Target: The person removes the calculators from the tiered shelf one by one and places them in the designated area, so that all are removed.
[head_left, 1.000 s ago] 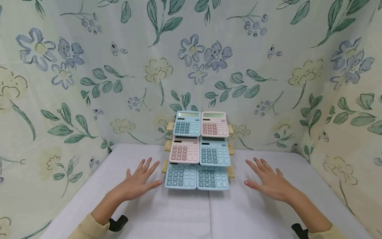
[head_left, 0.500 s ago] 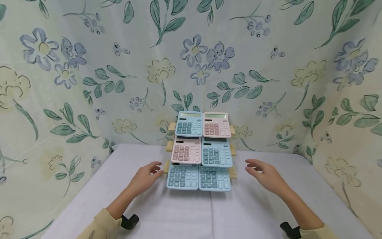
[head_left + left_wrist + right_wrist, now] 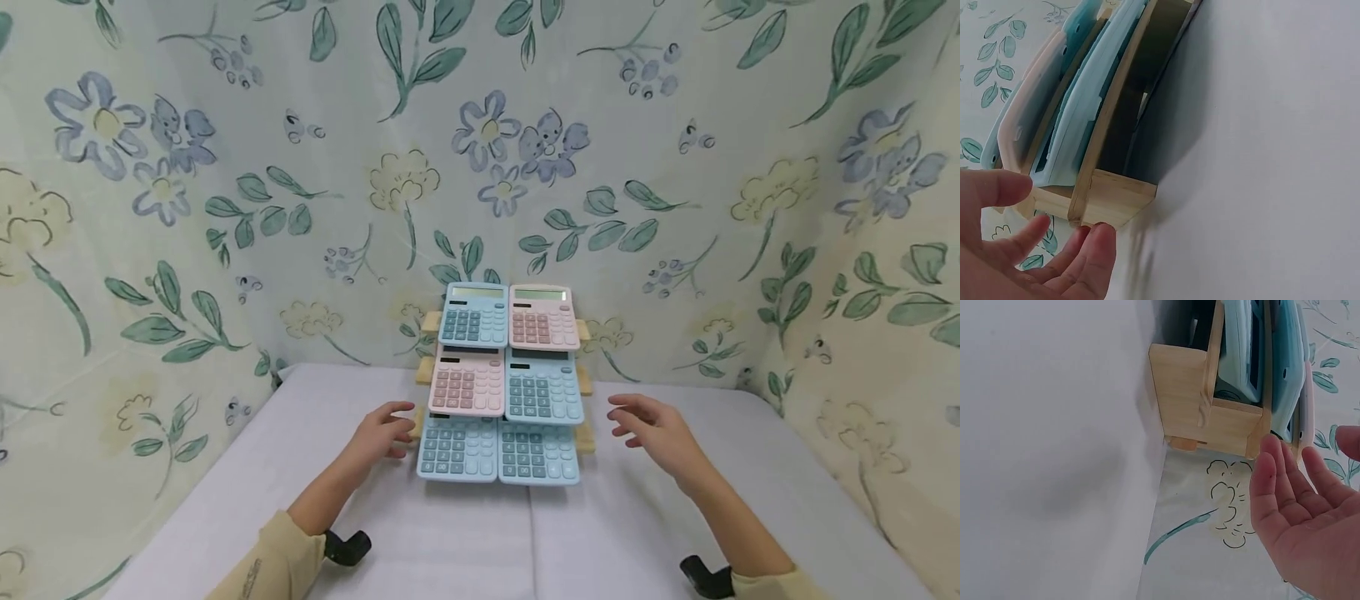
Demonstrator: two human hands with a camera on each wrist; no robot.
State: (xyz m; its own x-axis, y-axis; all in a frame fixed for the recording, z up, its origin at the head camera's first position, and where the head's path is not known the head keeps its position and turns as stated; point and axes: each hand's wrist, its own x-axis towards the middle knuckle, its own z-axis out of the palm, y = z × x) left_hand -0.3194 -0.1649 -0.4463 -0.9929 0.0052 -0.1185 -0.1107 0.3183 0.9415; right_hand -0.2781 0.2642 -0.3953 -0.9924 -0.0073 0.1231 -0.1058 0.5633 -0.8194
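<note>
Several calculators stand in three tiers on a wooden rack [image 3: 583, 435]. The top tier holds a blue calculator [image 3: 474, 314] and a pink calculator [image 3: 543, 317]. Below them sit another pink calculator [image 3: 467, 382] and a blue calculator [image 3: 543, 387]. Two more blue ones, a left calculator [image 3: 458, 450] and a right calculator [image 3: 537, 454], fill the lowest tier. My left hand [image 3: 377, 437] has loosely bent fingers right at the rack's left side, holding nothing. On the other side, my right hand [image 3: 656, 433] hovers a little apart from the rack, fingers loosely bent around nothing.
A white cloth covers the table [image 3: 480, 542]. Behind the rack and at both sides hangs a floral curtain [image 3: 337, 167]. Black wrist mounts show at the left wrist [image 3: 347, 548] and the right wrist [image 3: 707, 577].
Both hands went from spread, straight fingers to loosely bent ones. The left hand moved in to the rack's side; the right stays a little off it. The calculators stayed in place.
</note>
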